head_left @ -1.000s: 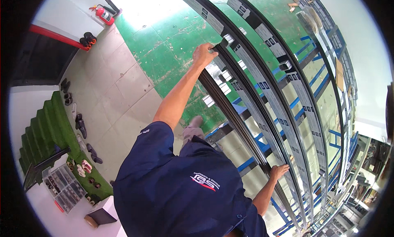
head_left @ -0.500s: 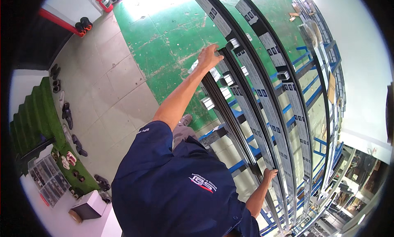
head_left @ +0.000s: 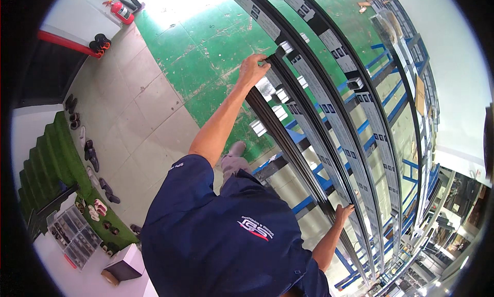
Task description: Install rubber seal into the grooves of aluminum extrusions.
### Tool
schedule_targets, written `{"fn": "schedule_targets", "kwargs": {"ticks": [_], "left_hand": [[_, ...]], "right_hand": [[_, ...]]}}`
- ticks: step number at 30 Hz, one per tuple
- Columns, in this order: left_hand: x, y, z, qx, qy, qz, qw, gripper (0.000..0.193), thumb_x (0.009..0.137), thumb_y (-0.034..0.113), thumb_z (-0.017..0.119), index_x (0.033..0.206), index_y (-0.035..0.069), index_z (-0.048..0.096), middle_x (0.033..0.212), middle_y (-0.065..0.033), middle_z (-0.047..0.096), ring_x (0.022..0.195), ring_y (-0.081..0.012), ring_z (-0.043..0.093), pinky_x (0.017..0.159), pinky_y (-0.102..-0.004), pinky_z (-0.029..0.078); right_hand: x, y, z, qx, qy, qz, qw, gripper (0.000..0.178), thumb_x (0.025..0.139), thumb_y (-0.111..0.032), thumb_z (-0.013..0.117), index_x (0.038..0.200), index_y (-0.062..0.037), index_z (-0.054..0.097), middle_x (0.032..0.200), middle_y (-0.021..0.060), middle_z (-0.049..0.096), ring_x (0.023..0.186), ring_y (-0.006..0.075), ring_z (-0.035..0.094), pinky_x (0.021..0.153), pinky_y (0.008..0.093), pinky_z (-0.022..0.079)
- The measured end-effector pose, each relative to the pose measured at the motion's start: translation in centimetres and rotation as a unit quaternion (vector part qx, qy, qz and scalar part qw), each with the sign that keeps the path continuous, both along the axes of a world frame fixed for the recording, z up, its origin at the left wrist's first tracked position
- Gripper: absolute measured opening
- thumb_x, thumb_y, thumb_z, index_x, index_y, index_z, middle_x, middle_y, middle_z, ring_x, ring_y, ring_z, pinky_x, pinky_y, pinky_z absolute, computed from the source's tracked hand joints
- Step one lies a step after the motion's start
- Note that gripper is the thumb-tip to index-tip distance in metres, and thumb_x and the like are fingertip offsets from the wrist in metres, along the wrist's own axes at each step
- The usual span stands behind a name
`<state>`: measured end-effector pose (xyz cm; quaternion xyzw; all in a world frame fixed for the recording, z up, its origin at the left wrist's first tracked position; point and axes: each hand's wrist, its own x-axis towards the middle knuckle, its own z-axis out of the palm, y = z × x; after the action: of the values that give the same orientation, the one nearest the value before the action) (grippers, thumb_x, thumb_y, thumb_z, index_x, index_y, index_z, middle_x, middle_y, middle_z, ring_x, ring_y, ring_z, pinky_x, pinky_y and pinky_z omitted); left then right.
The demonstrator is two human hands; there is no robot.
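Long, dark metal profiles lie side by side on a blue rack. My left hand (head_left: 253, 70) is closed round the far end of one black profile (head_left: 300, 104), thumb and fingers pinching its tip. Further along the same profile, at the right, my right hand (head_left: 343, 213) rests with its fingers curled over the edge; their undersides are hidden. Nearer to me, a bundle of dark profiles (head_left: 289, 150) runs between my body and the held one. Beyond it lie a profile with pale printed film (head_left: 319, 86) and another filmed profile (head_left: 337, 52).
White-capped rack arms (head_left: 258, 127) jut out under the profiles. Blue rack bars (head_left: 303, 204) cross below. A red fire extinguisher (head_left: 122, 12) stands at the far left. Shoes (head_left: 91, 154) line the floor beside green turf steps (head_left: 49, 160). Further racks stand at the right.
My left hand and the profile's end have shifted slightly left. My right hand has moved a little farther away and right along the profile. The whole view has turned slightly.
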<state>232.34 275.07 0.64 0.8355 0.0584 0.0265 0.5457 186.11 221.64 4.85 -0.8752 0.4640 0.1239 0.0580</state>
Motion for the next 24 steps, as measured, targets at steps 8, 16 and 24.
{"fn": "schedule_targets", "kwargs": {"ticks": [8,16,24], "left_hand": [[-0.5,-0.3,1.1,0.001,-0.004,0.006,1.0,0.04,0.077,0.022,0.076,0.113,0.005,0.071,0.112,-0.017,0.07,0.095,-0.0316,0.069,0.086,-0.0404,0.053],[-0.6,0.0,2.0,0.027,0.005,-0.022,0.999,0.04,0.078,0.017,0.074,0.116,0.005,0.07,0.111,-0.0159,0.07,0.089,-0.0279,0.07,0.081,-0.0395,0.054],[-0.2,1.1,0.9,-0.032,0.011,-0.059,0.998,0.038,0.083,0.007,0.067,0.122,0.006,0.068,0.109,-0.0097,0.072,0.084,-0.0174,0.066,0.077,-0.0333,0.053]], "right_hand": [[0.4,0.1,-0.1,0.01,-0.033,0.005,0.999,0.089,0.076,-0.02,0.061,0.147,0.0133,0.017,0.149,0.0448,0.016,0.142,0.0541,0.018,0.119,0.0529,0.018],[0.4,0.8,-0.3,0.003,-0.017,0.029,0.999,0.087,0.075,-0.021,0.06,0.144,0.0141,0.02,0.149,0.0449,0.016,0.142,0.0555,0.017,0.12,0.0517,0.019],[1.1,1.9,0.6,0.011,0.001,0.023,1.0,0.085,0.076,-0.015,0.058,0.145,0.0151,0.019,0.15,0.0449,0.013,0.144,0.0538,0.014,0.121,0.0496,0.016]]}}
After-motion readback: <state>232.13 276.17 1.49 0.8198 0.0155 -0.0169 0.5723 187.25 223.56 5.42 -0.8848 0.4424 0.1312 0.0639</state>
